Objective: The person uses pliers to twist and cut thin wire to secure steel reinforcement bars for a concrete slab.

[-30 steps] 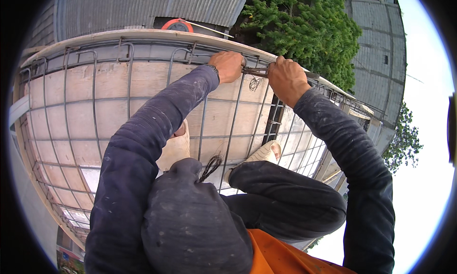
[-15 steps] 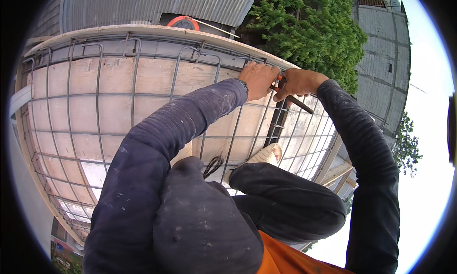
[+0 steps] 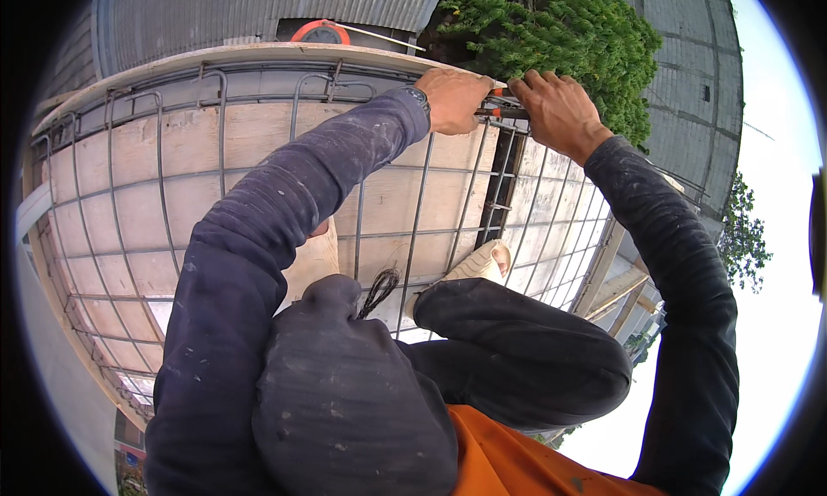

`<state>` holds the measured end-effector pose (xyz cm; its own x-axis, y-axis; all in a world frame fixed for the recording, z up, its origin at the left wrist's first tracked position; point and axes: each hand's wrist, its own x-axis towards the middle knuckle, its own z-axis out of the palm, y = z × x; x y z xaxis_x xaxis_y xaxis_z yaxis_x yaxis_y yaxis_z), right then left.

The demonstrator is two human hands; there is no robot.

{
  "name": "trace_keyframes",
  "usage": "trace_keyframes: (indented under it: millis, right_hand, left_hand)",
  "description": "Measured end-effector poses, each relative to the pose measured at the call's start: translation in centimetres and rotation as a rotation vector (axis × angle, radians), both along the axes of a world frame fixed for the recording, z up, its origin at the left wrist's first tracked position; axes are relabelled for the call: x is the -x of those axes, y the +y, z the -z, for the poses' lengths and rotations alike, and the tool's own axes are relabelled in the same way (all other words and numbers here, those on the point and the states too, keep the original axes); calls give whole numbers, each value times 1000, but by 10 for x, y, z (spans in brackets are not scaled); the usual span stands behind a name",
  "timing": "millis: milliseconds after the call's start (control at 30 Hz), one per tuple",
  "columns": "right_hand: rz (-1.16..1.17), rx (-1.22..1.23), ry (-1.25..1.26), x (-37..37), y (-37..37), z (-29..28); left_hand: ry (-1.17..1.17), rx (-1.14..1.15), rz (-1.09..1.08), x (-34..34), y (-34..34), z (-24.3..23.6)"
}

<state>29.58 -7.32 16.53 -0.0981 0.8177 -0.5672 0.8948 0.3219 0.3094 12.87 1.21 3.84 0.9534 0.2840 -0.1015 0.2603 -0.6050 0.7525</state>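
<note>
My right hand (image 3: 562, 117) is closed round a pair of pincers (image 3: 510, 113) with dark handles and orange parts, at the far edge of a steel rebar mesh (image 3: 418, 199). Just left of it, my left hand (image 3: 457, 98) curls over the top bars, fingers closed and tips hidden. Whatever the left fingers pinch is out of sight. The pincers' jaws are also hard to make out between the two hands. Beside my bent knee shows a loose bundle of thin dark tie wire (image 3: 379, 291).
Plywood panels (image 3: 388, 203) lie beneath the mesh, with a dark gap (image 3: 503, 164) between two of them. A board edge (image 3: 250, 52) runs along the far side. Beyond it are an orange-rimmed round thing (image 3: 320, 32), corrugated sheets (image 3: 258, 14) and a tree (image 3: 560, 31). My foot (image 3: 484, 262) rests on the mesh.
Both hands have moved up in the view toward the board edge. My right hand has turned, back upward, and the pincers now lie nearly level instead of slanting down to the right.
</note>
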Motion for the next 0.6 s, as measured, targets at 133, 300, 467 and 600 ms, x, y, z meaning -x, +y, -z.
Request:
trace_keyframes:
  millis: [133,300,467,600]
  right_hand:
    - [276,110,116,19,-20,-5]
    - [356,395,96,42,8,-17]
    - [769,609,205,63,36,-34]
    - [564,442,222,43,-22,-4]
  left_hand:
    - [-118,-101,20,23,6,-10]
    - [-447,-244,-122,33,-47,4]
    - [-244,-90,-139,38,-64,-2]
    - [-320,-136,-131,35,-81,3]
